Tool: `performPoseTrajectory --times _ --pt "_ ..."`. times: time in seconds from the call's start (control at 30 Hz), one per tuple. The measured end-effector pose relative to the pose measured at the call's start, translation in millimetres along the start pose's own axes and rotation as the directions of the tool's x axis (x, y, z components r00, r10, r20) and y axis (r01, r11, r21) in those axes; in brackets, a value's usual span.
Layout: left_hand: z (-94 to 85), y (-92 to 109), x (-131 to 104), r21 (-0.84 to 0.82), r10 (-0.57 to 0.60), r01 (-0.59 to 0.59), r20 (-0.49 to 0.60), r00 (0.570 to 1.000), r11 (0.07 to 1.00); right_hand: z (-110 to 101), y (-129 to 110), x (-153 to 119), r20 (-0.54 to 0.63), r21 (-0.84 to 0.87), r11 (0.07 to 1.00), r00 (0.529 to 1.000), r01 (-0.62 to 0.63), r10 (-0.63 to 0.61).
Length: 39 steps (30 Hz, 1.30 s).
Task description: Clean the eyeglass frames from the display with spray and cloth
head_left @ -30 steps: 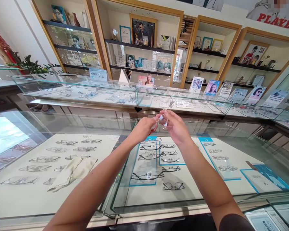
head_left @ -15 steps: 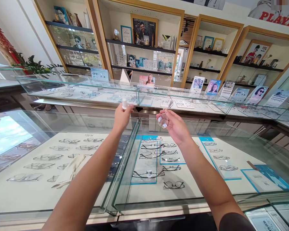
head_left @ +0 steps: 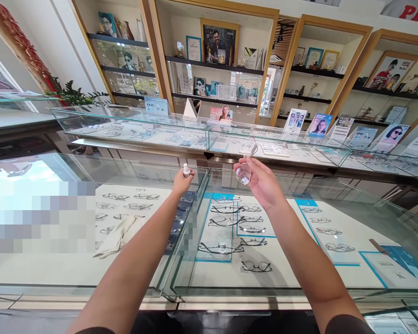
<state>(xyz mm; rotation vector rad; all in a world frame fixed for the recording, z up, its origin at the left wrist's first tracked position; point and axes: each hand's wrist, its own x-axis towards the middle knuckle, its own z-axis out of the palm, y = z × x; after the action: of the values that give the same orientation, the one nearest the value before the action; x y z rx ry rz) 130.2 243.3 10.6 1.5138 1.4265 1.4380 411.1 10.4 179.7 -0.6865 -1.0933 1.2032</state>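
My left hand point(head_left: 181, 182) is closed around a small white spray bottle point(head_left: 186, 170), its top standing up above the fingers. To the right, my right hand point(head_left: 259, 181) pinches a pair of thin-rimmed glasses point(head_left: 244, 174); one round clear lens hangs below the fingertips and a temple arm sticks up behind them. Both hands are apart, over the far side of the glass cases. A cream cloth point(head_left: 120, 236) with a zigzag edge lies on the left case, beside my left forearm.
Rows of glasses fill the left case and the right case, where round black-framed glasses point(head_left: 256, 266) lie near the front. A long glass counter point(head_left: 153, 132) with upright cards crosses behind. Wooden shelves point(head_left: 156, 60) stand against the wall.
The view has turned slightly left, so the scene sits further right. My left hand has lowered a little, and the bottle shows more upright. The glasses remain in my right hand.
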Motion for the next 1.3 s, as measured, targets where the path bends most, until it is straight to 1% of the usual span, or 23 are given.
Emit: performPoseTrajectory --times 0.1,0.17,0.3,0.4,0.47,0.53,0.57,0.63,0.7,0.73,0.8,0.83,0.87,0.9,0.97,1.03,1.1,1.17,1.23,1.3 --pt "-2.1 -9.9 3.5 -0.016 -0.055 0.056 0.05 0.997 0.998 0.2 0.0 -0.7 -0.002 -0.002 1.0 1.0 0.0 0.0" --pt "-3.4 -12.8 3.7 -0.019 -0.082 0.083 0.067 0.994 0.996 0.0 0.4 -0.6 -0.002 -0.006 1.0 1.0 0.003 -0.003" --pt "-2.7 -9.0 0.4 -0.005 -0.105 0.106 0.067 0.992 0.994 -0.3 0.6 -0.3 0.015 0.0 1.0 1.0 0.002 -0.002" --pt "-2.9 1.9 -2.5 0.032 -0.103 0.102 0.016 0.995 0.994 -0.1 0.9 -0.5 0.02 0.002 1.0 1.0 0.004 -0.004" --pt "-10.3 11.4 -5.2 0.079 -0.096 0.1 -0.05 0.994 0.992 0.2 2.1 -0.8 0.023 -0.002 1.0 1.0 -0.001 0.001" --pt "-28.3 20.8 -10.9 0.146 -0.087 0.1 -0.092 0.992 0.984 0.7 4.4 -1.2 0.029 -0.012 1.0 1.0 -0.011 0.011" --pt "-41.8 24.6 -15.9 0.187 -0.085 0.101 -0.093 0.992 0.977 1.0 5.9 -1.4 0.033 -0.017 1.0 0.999 -0.014 0.015" --pt "-76.7 29.8 -31.2 0.276 -0.084 0.098 -0.061 0.995 0.956 1.9 9.6 -2.1 0.041 -0.033 0.999 0.999 -0.014 0.016" --pt "-117.3 31.0 -53.9 0.382 -0.088 0.098 -0.043 0.995 0.919 3.2 13.5 -3.0 0.047 -0.071 0.997 0.999 0.0 0.003" --pt "-137.5 30.2 -67.3 0.475 -0.082 0.094 -0.047 0.996 0.875 4.0 15.3 -3.5 0.05 -0.097 0.995 0.999 0.008 -0.003" --pt "-173.6 26.8 -95.2 0.708 -0.097 0.108 -0.056 0.994 0.698 6.0 18.3 -4.7 0.058 -0.145 0.989 0.998 0.015 -0.007" --pt "-188.3 24.5 -108.4 0.793 -0.134 0.122 -0.051 0.99 0.597 7.0 19.5 -5.4 0.063 -0.161 0.987 0.998 0.014 -0.004" --pt "-200.2 22.3 -120.2 0.847 -0.189 0.133 -0.039 0.981 0.515 8.2 20.5 -6.2 0.069 -0.171 0.985 0.998 0.01 0.002" --pt "-209.5 20.3 -130.3 0.871 -0.248 0.141 -0.023 0.969 0.471 9.3 21.4 -7.1 0.072 -0.176 0.984 0.997 0.007 0.006" --pt "-220.4 18.1 -144.8 0.883 -0.333 0.143 0.016 0.943 0.447 12.0 23.8 -9.4 0.079 -0.183 0.983 0.997 -0.005 0.019" --pt "-223.6 19.5 -153.0 0.88 -0.348 0.137 0.033 0.937 0.454 15.0 27.5 -12.1 0.076 -0.189 0.982 0.996 -0.02 0.035" --pt "-222.3 24.2 -157.0 0.888 -0.335 0.133 0.025 0.942 0.44 18.0 32.7 -15.6 0.068 -0.2 0.979 0.996 -0.038 0.053" --pt "-219.6 30.4 -158.4 0.911 -0.328 0.107 0.032 0.944 0.397 19.5 38.7 -19.8 0.058 -0.214 0.975 0.996 -0.053 0.067" --pt "-216.7 35.6 -158.2 0.932 -0.332 0.074 0.051 0.942 0.354 18.4 44.6 -24.7 0.045 -0.232 0.97 0.995 -0.073 0.086" --pt "-213.6 38.4 -156.7 0.939 -0.34 0.057 0.066 0.938 0.339 14.4 50.1 -29.5 0.025 -0.243 0.966 0.995 -0.088 0.097"
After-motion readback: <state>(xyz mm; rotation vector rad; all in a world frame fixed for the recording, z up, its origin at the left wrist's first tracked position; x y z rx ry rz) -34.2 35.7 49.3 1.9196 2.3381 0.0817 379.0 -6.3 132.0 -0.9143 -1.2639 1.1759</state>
